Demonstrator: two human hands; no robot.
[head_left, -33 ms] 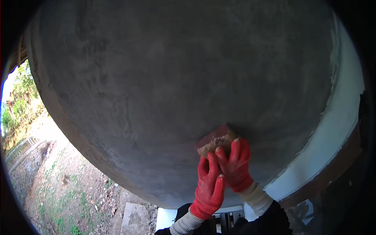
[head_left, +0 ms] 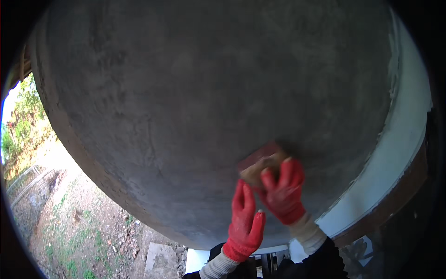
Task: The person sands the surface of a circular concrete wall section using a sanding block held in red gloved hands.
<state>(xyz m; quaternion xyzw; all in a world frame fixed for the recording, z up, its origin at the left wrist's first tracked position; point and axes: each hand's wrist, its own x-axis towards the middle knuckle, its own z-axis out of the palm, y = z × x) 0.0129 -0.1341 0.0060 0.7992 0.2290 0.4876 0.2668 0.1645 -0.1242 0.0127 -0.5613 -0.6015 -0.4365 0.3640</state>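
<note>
Nearest the camera, two dark sleeves with pale knitted cuffs come up from the lower edge. Both hands wear red gloves.

Left hand: fingers straight and together, laid flat on the grey wall, pointing up. It grips nothing. It sits just below and left of the block.

Right hand: fingers curl over the lower edge of a small sanding block, pressing it to the wall. The grasp is firm; the thumb side is hidden behind the block.

Block: reddish top face, tan underside toward the fingers. Its long axis runs from lower left to upper right, slightly tilted, the upper end toward the right. It lies low on the wall, right of centre. Its lower half is covered by the right glove, so the full outline is hard to make out.

Wall: grey cement render, mottled, with faint streaks, bulging from lens bend. It fills most of the view.

Further right, a white painted band borders the render, then a dark brown strip.

Left and below, beyond the wall edge: bare ground with stones and sparse grass, a flat grey slab, then green trees in bright light. The view's rim is black.
</note>
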